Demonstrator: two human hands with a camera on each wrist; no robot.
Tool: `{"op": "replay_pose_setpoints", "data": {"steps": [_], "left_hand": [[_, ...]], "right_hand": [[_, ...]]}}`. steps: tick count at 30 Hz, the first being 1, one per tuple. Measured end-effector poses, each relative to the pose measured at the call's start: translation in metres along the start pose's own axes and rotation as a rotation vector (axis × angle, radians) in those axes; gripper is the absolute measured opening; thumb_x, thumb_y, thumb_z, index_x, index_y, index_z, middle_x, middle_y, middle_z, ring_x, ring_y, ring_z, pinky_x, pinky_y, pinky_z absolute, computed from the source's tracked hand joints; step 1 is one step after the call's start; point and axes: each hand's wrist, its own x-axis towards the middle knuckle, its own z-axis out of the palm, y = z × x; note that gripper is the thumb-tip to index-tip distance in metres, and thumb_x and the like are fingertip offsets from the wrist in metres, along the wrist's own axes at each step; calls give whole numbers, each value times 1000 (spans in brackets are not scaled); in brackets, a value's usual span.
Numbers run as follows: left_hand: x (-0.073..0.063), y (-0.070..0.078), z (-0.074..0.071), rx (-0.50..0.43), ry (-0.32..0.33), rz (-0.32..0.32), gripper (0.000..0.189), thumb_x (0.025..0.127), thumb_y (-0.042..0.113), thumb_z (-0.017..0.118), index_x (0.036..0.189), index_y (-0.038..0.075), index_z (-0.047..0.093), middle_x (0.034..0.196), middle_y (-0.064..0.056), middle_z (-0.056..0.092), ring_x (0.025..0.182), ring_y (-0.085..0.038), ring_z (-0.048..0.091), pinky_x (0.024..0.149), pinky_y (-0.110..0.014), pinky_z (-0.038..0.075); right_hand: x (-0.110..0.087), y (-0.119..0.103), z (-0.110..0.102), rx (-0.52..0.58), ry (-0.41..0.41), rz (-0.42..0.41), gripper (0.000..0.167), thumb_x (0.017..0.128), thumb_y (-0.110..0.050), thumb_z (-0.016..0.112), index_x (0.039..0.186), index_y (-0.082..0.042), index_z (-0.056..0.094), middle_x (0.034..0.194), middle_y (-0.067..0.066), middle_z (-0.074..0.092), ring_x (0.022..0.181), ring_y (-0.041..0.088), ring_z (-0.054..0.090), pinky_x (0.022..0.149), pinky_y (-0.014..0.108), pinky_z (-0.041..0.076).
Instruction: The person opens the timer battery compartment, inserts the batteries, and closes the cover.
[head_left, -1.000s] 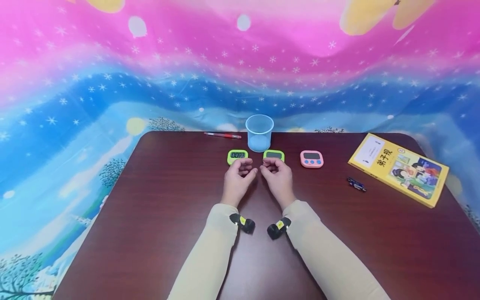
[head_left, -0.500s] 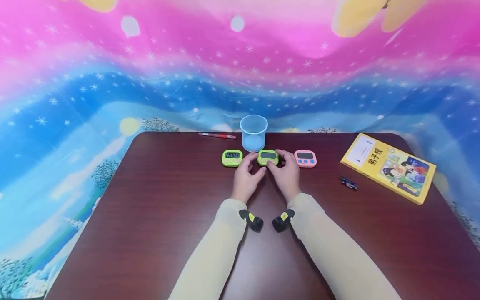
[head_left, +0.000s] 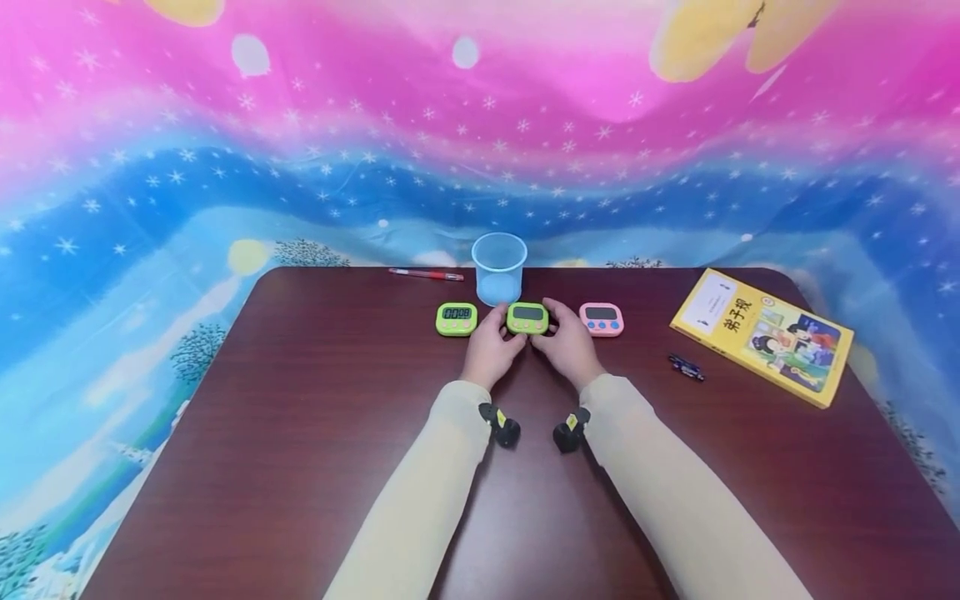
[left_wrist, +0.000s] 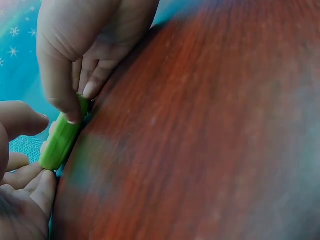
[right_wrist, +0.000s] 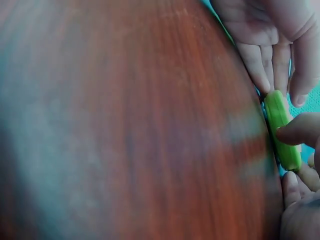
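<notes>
A green digital timer point(head_left: 527, 314) with a blank display lies on the table in front of the blue cup point(head_left: 499, 275), between both hands. My right hand point(head_left: 573, 346) holds it, with its thumb on the near edge and fingers by the right end. My left hand point(head_left: 489, 350) touches the left end with fairly straight fingers; its thumb hangs apart in the right wrist view. The timer's side point(left_wrist: 64, 140) shows in the left wrist view. Left of it lies another green timer point(head_left: 457, 314) with lit digits, and to the right a pink timer point(head_left: 601, 314).
A red pen point(head_left: 426, 274) lies at the table's back edge, left of the cup. A yellow book point(head_left: 765, 337) lies at the right, with a small dark blue object point(head_left: 686, 367) near its left corner. A printed curtain point(head_left: 480, 167) hangs behind the table point(head_left: 337, 417).
Both hands have come in around the middle green timer, and the right thumb now rests on its near edge. The left timer's digits went from 07 to 08. The head view shifted slightly.
</notes>
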Motion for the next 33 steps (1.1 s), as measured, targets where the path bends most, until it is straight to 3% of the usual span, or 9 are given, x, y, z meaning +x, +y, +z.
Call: {"op": "replay_pose_setpoints", "data": {"steps": [6,15,23,33], "left_hand": [[-6,-2,-2,-15,-29,-3,67,94,14,71,153,6,39,151,-13,47,134,-23,51,107,-30,48],[-25,-6,-3,-96,-6,47,71,90,8,75,151,6,40,151,-9,42,117,-23,63,94,-25,55],[-42,-5,-13,-96,-38,51,77,88,8,77,154,4,36,149,-11,43,112,-23,65,90,-24,57],[-74,-1,-28,-197,-115,140,75,86,0,77,152,7,41,141,-8,50,102,-24,66,84,-26,60]], "right_hand": [[-4,4,1,49,1,-21,69,92,-3,70,153,-5,38,152,19,45,133,32,51,107,41,49],[-20,6,-2,212,-28,-76,68,90,-1,73,150,0,40,148,19,49,134,30,50,109,37,47],[-44,-1,-6,182,-59,-116,67,89,-3,75,149,-4,45,148,16,51,133,30,53,107,39,48],[-85,-10,-11,146,-31,-179,67,87,-5,78,148,-14,49,147,5,53,134,23,52,108,35,47]]}}
